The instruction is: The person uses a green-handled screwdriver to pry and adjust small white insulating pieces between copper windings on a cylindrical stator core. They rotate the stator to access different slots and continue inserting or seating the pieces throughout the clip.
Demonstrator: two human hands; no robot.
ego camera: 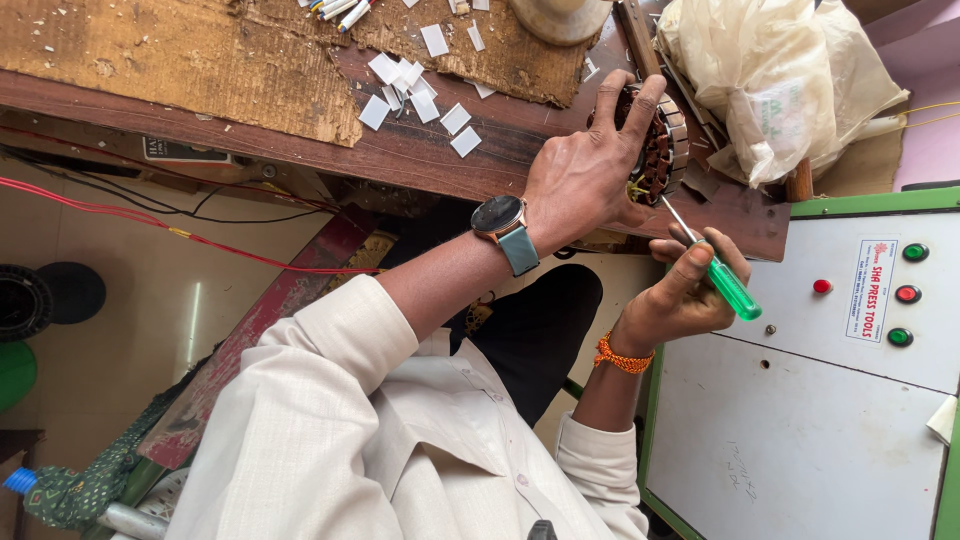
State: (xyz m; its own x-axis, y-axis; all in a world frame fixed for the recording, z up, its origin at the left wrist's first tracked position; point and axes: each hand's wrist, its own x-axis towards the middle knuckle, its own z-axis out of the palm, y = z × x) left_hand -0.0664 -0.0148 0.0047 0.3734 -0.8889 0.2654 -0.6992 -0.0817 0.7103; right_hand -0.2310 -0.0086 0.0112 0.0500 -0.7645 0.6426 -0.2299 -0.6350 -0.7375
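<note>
Head view: the left hand [585, 175], wearing a round wristwatch with a teal strap [505, 228], wraps its fingers around a round metal stator with copper windings [660, 145], held at the near edge of the dark wooden workbench [420, 150]. Just right of it, the right hand [690, 290] grips a green-handled screwdriver [722, 275], its tip touching the stator. Small white paper slips [415, 90] lie scattered to the left.

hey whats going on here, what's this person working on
A person at a wooden workbench grips a round motor stator with copper windings in one hand, the wrist with a watch. The other hand, with an orange thread at the wrist, holds a green-handled screwdriver with its tip poked into the stator. Small white paper slips lie scattered on the bench, and a plastic bag sits beside the stator.
</note>
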